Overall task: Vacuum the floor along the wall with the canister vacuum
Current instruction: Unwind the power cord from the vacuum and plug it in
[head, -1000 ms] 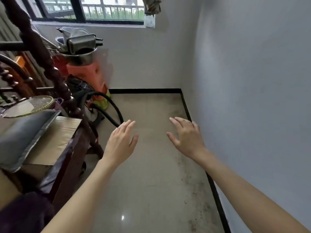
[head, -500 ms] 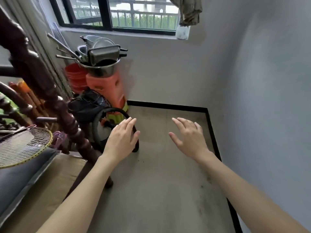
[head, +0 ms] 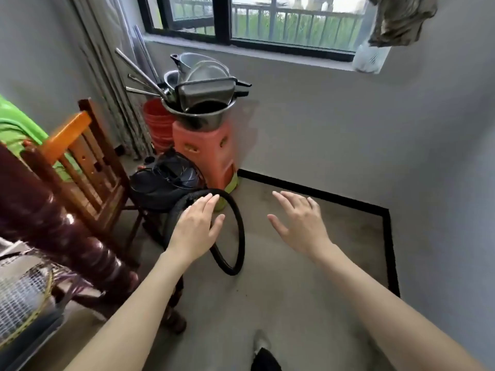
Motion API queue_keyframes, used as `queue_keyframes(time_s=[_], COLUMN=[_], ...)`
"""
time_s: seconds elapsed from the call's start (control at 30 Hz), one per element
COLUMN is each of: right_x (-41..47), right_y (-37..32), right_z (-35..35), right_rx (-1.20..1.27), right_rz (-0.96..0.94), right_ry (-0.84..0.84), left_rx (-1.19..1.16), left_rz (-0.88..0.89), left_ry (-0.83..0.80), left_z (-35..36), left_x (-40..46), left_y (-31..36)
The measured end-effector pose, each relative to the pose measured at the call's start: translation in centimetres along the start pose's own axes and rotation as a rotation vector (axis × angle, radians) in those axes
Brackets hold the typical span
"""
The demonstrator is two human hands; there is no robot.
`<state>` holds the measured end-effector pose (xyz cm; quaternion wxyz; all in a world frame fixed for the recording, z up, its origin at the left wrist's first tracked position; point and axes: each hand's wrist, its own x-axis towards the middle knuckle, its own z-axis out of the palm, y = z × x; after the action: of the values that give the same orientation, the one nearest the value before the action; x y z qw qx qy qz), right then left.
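Both hands have moved closer to the corner. The left hand [head: 197, 231], fingers spread and holding nothing, now overlaps the hose [head: 235, 236] looping from the vacuum [head: 166, 183] by the chair [head: 88, 167]. The right hand [head: 300, 226] hovers spread over the floor [head: 267, 303].
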<state>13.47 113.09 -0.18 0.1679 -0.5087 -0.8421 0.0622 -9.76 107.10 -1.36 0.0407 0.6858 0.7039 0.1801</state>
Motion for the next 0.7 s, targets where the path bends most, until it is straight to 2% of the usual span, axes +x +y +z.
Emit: queue_keyframes(time_s=[0.27, 0.5, 0.7], right_x=[16.4, 26.7, 35.4], right_y=[1.6, -0.6, -4.8], right_z=[2.5, 8.4, 15.2], right_rx=[0.054, 0.071, 0.103], right_rz=[-0.207, -0.357, -0.427], right_ry=[-0.054, -0.166, -0.255], left_rx=[-0.001, -0.037, -0.086], left_rz=[-0.211, -0.43, -0.591], left_ry=[0.056, 0.027, 0.009], left_z=[0.0, 2.3, 4.5], left_x=[11.3, 16.3, 21.1], left_y=[-4.3, -10.9, -19.2])
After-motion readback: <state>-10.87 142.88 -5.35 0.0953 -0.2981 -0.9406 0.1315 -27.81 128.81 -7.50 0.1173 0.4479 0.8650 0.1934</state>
